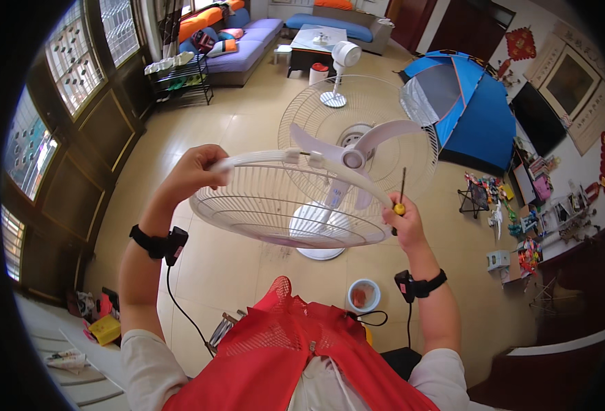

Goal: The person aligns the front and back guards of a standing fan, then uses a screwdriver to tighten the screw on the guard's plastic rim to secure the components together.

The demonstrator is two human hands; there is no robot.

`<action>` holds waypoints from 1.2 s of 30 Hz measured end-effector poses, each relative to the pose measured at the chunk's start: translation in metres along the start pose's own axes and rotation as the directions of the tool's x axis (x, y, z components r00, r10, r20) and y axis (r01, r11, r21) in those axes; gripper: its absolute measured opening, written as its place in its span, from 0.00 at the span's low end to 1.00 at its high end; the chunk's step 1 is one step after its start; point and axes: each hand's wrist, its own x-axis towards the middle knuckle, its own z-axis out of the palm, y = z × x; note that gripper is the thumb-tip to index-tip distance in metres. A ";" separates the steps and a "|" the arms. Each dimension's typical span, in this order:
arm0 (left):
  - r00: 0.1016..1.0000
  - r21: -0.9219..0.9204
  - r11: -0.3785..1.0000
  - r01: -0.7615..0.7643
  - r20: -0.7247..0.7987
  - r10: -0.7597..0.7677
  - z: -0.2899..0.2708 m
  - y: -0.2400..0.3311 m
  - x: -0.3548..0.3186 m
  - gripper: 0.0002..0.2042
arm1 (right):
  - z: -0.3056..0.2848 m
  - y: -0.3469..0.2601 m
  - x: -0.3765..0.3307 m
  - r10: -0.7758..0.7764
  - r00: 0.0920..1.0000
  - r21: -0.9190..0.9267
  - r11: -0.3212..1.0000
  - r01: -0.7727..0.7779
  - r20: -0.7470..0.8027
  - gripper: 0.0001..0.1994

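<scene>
In front of me I hold up a round fan grille (254, 158) with a white rim, tilted nearly edge-on. My left hand (194, 177) pinches its rim on the left side. My right hand (405, 225) is closed on the right side of the rim and also grips a screwdriver (400, 208) with a yellow handle, its shaft upward. Beyond the held grille is a pedestal fan with exposed pale blades (316, 145) and a rear wire grille (290, 103) behind them. The fan's white round base (321, 253) rests on the tiled floor, partly seen below the grille.
A pale-blue bucket (364, 296) stands on the floor near my knees. Farther off are a smaller white fan (345, 55), a glass-topped table (309, 38) and a blue tent (477, 130). Toys (498, 198) and small furniture line the right wall. A shoe rack (179, 77) stands left.
</scene>
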 end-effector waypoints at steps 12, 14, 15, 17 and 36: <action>0.875 0.208 0.888 -0.410 -0.184 0.447 -0.022 -0.077 0.072 0.40 | -0.032 -0.066 -0.024 -0.069 0.952 0.004 0.997 0.074 -0.298 0.10; 0.893 0.030 0.968 -0.247 -0.382 0.240 -0.030 -0.139 0.083 0.41 | -0.032 -0.070 -0.023 -0.029 0.913 0.032 0.998 0.046 -0.407 0.10; 0.916 -0.101 0.982 -0.162 -0.386 0.111 -0.033 -0.175 0.087 0.41 | -0.023 -0.075 -0.019 -0.027 0.899 0.063 0.996 0.060 -0.437 0.09; 0.973 -0.280 0.959 -0.048 -0.231 -0.018 -0.010 -0.198 0.099 0.42 | -0.040 -0.075 -0.024 -0.042 0.891 0.070 0.994 0.082 -0.452 0.09; 0.845 -0.814 0.579 0.043 -0.279 -0.456 0.092 -0.283 0.169 0.32 | -0.140 0.021 0.071 0.062 0.856 0.122 0.993 0.001 -0.513 0.09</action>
